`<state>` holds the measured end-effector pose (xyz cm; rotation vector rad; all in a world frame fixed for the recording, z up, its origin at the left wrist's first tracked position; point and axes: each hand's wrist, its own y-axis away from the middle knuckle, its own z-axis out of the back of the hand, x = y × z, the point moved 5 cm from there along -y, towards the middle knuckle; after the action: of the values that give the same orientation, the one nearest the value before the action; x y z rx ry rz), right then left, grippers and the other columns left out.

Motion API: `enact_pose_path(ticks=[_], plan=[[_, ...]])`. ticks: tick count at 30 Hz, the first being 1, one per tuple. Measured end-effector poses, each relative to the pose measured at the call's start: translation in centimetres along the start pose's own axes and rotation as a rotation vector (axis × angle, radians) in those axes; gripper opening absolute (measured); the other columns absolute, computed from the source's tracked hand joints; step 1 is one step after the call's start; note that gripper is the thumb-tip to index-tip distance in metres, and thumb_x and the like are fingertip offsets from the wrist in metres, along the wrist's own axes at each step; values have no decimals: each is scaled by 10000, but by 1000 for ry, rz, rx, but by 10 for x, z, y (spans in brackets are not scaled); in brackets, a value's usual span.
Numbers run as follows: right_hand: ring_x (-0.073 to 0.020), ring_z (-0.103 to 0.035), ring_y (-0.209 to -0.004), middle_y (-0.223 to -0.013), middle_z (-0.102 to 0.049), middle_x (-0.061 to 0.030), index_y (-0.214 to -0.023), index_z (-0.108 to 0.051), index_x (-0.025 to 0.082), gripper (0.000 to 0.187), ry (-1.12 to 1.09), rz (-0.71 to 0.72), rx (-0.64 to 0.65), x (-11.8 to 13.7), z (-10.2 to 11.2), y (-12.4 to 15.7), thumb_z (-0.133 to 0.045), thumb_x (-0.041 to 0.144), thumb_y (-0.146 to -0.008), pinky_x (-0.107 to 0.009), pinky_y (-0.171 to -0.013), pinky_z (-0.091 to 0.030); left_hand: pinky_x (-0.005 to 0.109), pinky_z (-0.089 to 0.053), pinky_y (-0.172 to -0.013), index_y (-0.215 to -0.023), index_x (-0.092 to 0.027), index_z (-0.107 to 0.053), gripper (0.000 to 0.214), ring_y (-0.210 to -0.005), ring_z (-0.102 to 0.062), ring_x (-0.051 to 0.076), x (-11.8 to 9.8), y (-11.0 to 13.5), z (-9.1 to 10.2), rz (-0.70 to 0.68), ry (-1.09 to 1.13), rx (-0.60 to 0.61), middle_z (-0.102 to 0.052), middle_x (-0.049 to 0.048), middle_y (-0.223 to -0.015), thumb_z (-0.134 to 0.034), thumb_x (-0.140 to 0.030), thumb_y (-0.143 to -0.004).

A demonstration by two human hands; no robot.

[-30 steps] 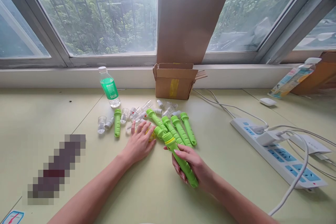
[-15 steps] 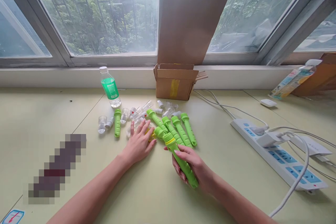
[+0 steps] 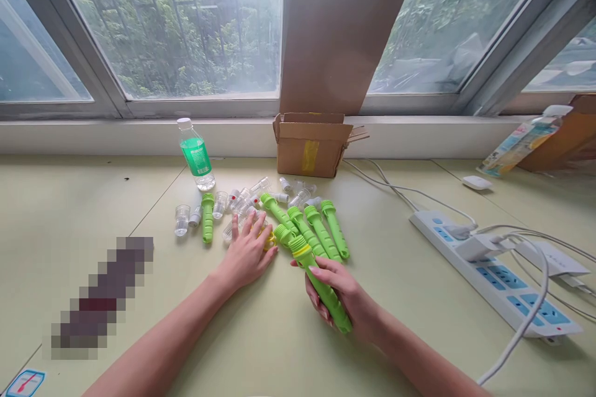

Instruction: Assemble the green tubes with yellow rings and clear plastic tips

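Observation:
My right hand (image 3: 342,291) is wrapped round a green plastic handle (image 3: 326,293), a ridged tube with a threaded top and a yellow ring at its neck. The held handle slants, top end away from me. Flat on the table, my left hand (image 3: 249,251) has its fingers spread over yellow rings (image 3: 269,239), partly hidden beneath them. Between the hands and just beyond lie several more green handles (image 3: 305,229), without yellow rings at their necks. Past my left fingertips are clear ribbed plastic cups (image 3: 241,200) and small white cylindrical pieces (image 3: 281,197), some with a red dot.
A green-labelled water bottle (image 3: 196,157) stands behind the parts, left of an open cardboard box (image 3: 307,152). One green handle (image 3: 207,218) lies apart at left. On the right are a power strip (image 3: 493,279) with cables, a white case (image 3: 476,182) and a tilted bottle (image 3: 524,142).
Almost nothing differs. Both hands keep their places, and the right one still holds the same green handle; the whole view has shifted very slightly.

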<state>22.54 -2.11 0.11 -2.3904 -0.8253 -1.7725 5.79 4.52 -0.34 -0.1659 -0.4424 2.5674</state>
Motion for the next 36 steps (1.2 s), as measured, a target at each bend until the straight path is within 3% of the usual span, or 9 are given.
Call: enact_pose_path(ticks=[13,25,30,36], plan=[[-84,-413,-376,-553,-518,37,-1162,-535,148,380,-10,1,-16,-3,2,0,-511,376,-860,-180,-336,-353,581,-126,-1129,-1374,-241,-399,484,-1370,-293,319,-9,-1,8,-36,45,-38,-352,126,-1463,-459,-332,-902],[-82,-414,-379,-563,-527,37,-1156,-540,157,384,2,-1,-27,-2,2,0,-519,388,-850,-180,-342,-359,543,-129,-1136,-1453,-159,-202,605,-1322,-371,283,-6,0,10,26,77,-97,-417,173,-1400,-430,-307,-912],[-87,-423,-386,-566,-525,31,-1157,-536,146,394,4,-5,-13,-1,1,0,-519,393,-850,-184,-339,-362,577,-156,-1110,-1432,-264,-280,546,-1309,-392,293,-5,0,7,59,53,-84,-407,150,-1408,-439,-289,-910],[-87,-418,-384,-561,-523,35,-1159,-533,153,389,1,-11,-15,-2,2,0,-524,389,-850,-183,-340,-359,565,-162,-1117,-1401,-194,-347,506,-1277,-423,301,-4,1,6,71,49,-96,-414,157,-1413,-411,-319,-915]])
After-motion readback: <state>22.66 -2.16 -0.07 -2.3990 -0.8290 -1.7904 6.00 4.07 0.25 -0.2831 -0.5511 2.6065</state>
